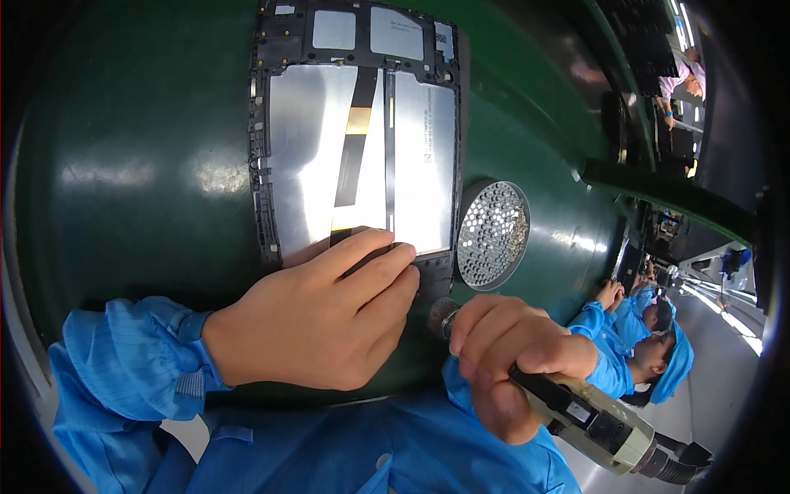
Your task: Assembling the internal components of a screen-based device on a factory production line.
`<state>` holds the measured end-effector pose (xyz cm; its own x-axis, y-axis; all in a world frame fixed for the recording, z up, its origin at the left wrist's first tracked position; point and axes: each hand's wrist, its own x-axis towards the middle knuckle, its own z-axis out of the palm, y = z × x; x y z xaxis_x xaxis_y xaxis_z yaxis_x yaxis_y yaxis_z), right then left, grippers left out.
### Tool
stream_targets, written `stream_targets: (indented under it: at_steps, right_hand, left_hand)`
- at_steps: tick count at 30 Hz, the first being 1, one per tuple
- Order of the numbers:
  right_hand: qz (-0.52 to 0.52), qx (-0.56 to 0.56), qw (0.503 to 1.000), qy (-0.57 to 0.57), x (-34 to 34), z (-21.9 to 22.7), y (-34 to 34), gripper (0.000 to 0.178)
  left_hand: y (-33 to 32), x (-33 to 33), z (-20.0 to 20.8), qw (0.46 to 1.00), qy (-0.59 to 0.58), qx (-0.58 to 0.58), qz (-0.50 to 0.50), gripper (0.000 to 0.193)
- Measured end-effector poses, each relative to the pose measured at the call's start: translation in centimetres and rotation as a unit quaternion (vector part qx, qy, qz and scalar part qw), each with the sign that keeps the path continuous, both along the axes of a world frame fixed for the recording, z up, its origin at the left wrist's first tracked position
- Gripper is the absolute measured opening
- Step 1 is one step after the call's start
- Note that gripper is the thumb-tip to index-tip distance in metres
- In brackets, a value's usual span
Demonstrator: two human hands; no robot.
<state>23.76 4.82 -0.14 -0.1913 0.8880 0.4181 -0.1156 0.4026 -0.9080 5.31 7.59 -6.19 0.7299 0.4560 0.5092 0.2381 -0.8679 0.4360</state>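
An opened tablet frame (421, 181) lies on the green work surface, with broad silver panels and a dark flat ribbon cable (350, 169) running down its middle. My left hand (329, 313) rests over its lower end, fingers bent and close together, gripping the frame there; the thumb side is partly hidden. A pale green and black electric screwdriver (601, 424) sits in my right hand (510, 354), fingers wrapped around it. Its knurled metal nose (443, 317) points left, near the lower right corner of the frame and apart from it. The bit's tip cannot be made out.
A round metal dish (520, 263) of small screws stands just right of the frame. Beyond a raised green edge (666, 202) are dark racks. Co-workers in blue (613, 346) sit at the right, and another person (681, 82) is farther off.
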Motion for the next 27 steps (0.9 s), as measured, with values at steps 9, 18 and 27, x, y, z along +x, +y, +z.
stream_targets:
  at_steps: [9, 18, 27]
  right_hand:
    - [-0.004, -0.012, 0.998, 0.065, 1.5, -0.7, -0.9, 0.032]
    - [-0.21, 0.052, 0.976, 0.026, 13.6, -0.4, -0.8, 0.038]
    - [-0.278, 0.068, 0.958, 0.024, 13.8, -2.8, -1.5, 0.024]
  left_hand:
    - [0.5, 0.9, 1.0, 0.998, 0.024, -0.061, -0.025, 0.016]
    - [1.9, 1.0, 0.6, 0.995, 0.015, -0.02, -0.093, 0.023]
    - [3.3, 1.6, 2.8, 0.988, 0.064, -0.021, -0.138, 0.021]
